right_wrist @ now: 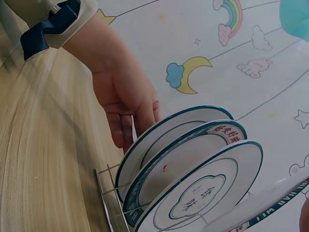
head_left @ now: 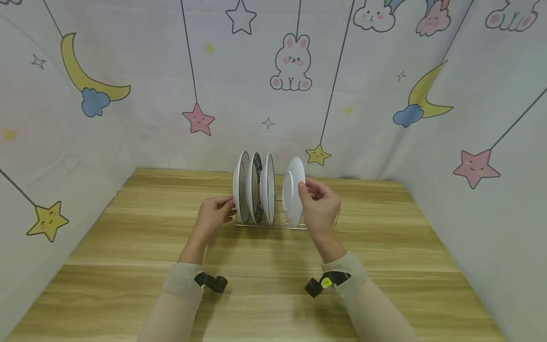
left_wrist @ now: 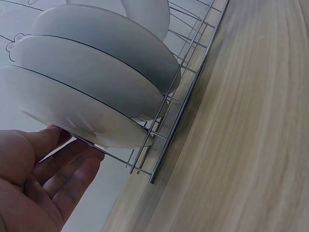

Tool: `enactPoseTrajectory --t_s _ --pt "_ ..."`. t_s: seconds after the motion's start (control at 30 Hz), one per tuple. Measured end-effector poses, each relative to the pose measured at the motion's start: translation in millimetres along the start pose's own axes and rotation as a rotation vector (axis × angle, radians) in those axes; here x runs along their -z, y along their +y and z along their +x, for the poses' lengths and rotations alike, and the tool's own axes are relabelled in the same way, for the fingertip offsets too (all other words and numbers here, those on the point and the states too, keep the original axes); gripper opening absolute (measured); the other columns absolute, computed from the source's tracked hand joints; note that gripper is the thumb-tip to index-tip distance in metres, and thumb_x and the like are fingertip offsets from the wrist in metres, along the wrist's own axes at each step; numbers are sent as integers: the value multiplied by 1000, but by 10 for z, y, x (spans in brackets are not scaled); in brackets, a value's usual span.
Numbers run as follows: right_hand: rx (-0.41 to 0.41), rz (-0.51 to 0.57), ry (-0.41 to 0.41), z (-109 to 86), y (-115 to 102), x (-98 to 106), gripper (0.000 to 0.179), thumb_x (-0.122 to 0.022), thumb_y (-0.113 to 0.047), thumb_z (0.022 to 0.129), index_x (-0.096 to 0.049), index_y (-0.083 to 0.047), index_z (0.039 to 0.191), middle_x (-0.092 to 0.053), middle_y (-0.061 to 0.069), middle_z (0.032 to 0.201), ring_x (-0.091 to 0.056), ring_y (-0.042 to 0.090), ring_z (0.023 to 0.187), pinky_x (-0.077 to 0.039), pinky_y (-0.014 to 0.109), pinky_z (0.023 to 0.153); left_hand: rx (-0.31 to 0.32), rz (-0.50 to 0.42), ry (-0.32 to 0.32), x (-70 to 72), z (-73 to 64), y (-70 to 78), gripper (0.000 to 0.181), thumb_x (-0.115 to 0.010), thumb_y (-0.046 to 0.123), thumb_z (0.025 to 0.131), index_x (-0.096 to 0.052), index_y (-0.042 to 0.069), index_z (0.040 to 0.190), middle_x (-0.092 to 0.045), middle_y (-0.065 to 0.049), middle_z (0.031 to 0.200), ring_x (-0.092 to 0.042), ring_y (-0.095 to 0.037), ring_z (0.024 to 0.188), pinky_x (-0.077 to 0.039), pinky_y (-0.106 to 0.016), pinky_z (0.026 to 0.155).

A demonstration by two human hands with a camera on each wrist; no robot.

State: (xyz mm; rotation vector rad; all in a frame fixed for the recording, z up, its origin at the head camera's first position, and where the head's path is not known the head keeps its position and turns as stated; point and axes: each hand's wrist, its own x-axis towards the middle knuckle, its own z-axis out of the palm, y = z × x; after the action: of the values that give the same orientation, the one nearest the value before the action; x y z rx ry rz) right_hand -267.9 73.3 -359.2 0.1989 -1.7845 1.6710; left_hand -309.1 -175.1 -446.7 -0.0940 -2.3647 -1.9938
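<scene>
A wire dish rack (head_left: 265, 226) stands on the table with three plates upright in its left part. These are an outer white plate (head_left: 238, 187), a dark-rimmed middle plate (head_left: 255, 190) and a third plate (head_left: 268, 190). My left hand (head_left: 211, 216) holds the rack's left end, thumb and fingers about the end wire beside the outer plate. My right hand (head_left: 322, 206) pinches a separate white plate (head_left: 292, 190) by its right edge. This plate stands upright, slightly tilted, over the rack's right part. Whether its bottom rests on the wires I cannot tell.
The wood-grained table (head_left: 265, 304) runs around the rack. Close behind it hangs a white backdrop (head_left: 239, 80) with printed stars, moons and a rabbit; similar printed sheets flank both sides. A black camera strap (head_left: 211, 281) sits on the left wrist, another (head_left: 329, 280) on the right.
</scene>
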Motion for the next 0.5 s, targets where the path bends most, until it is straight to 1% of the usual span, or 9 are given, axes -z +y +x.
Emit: enactPoseTrajectory --t_s 0.2,0.23,0.27,0.43,0.47,0.5 --pt "-3 -14 17 -16 60 -58 13 -69 -2 78 -68 8 86 -63 14 68 -54 12 55 -48 18 46 3 0 -9 11 -11 2 33 -56 23 91 -62 1 114 -63 -16 107 -64 -24 90 -55 -35 70" --pt "-6 -17 16 -21 69 -64 13 -69 -2 78 -68 8 86 -63 14 68 -54 12 55 -48 18 46 9 -4 -13 10 -30 40 33 -56 22 91 -61 1 115 -62 -17 108 -63 -25 91 -55 -37 71" --pt "-8 -22 15 -25 83 -71 13 -69 -3 78 -67 8 86 -62 14 68 -54 13 55 -48 18 46 10 -7 -13 9 -31 40 33 -56 23 91 -62 1 115 -62 -17 108 -63 -25 91 -54 -37 71" --pt "-31 -36 12 -5 366 -105 13 -70 -7 78 -69 4 85 -63 13 69 -55 15 56 -49 19 46 13 -15 -12 7 -26 51 33 -56 24 91 -62 1 114 -62 -17 108 -63 -26 91 -54 -40 72" --pt "-32 -36 12 0 428 -112 13 -71 -8 78 -69 3 85 -63 12 69 -55 16 56 -49 19 46 7 -11 -10 10 -8 17 34 -57 25 90 -62 1 114 -63 -16 108 -63 -24 90 -54 -38 71" --pt "-32 -38 12 5 483 -118 14 -71 -10 78 -69 1 85 -63 11 69 -55 16 56 -49 19 46 8 -14 -10 10 -6 18 34 -57 25 90 -62 2 114 -63 -16 107 -63 -24 90 -54 -38 71"
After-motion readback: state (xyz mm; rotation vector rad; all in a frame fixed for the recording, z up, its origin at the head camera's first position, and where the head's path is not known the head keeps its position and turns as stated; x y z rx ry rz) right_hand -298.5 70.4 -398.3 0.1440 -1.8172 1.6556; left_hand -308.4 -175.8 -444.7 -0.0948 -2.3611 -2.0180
